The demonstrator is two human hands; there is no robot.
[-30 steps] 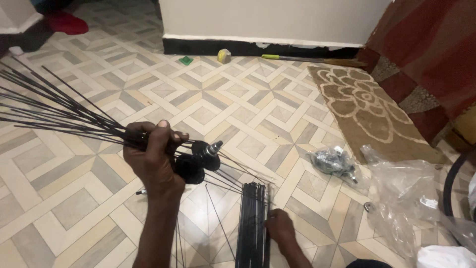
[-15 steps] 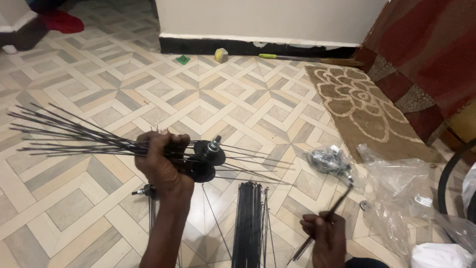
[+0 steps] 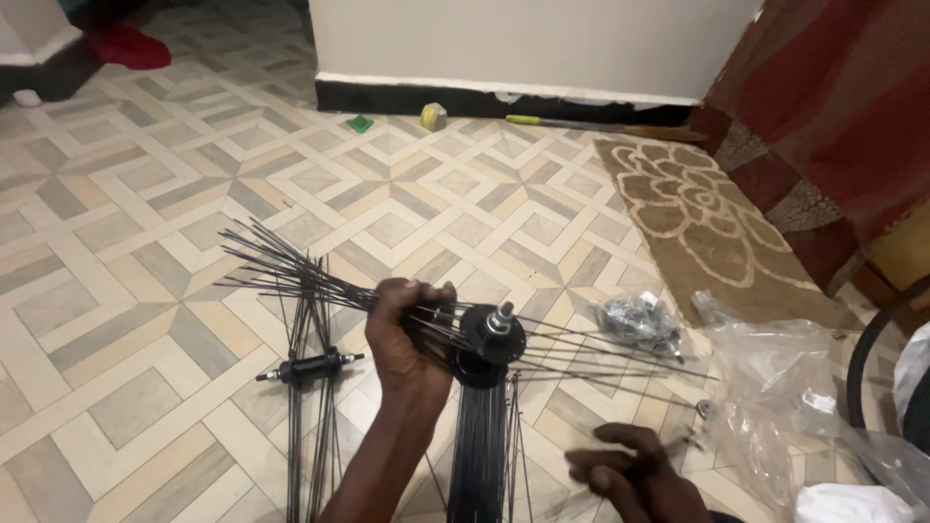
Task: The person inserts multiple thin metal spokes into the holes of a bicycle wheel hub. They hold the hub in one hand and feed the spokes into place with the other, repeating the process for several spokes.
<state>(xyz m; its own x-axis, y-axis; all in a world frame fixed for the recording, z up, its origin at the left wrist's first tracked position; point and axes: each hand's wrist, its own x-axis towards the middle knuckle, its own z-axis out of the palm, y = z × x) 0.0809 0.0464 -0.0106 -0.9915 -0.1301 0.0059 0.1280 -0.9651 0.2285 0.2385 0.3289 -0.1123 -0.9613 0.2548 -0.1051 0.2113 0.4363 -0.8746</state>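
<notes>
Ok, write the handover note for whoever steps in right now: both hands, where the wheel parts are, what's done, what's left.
Left hand: gripping a black wheel hub and a bunch of its spokes, held above the tiled floor.
Right hand: low by the floor, blurred; appears to hold one thin spoke, not certain.
Second hub lies on the floor, left. Loose spoke bundle lies below the held hub. Small metal parts sit by a clear plastic bag.
Done: many spokes threaded through the held hub.
Left: loose spokes unfitted; no rim attached.

Right hand [image 3: 635,475] motion-blurred, its grip unreadable; spoke bundle [image 3: 480,465] cut off below.
</notes>
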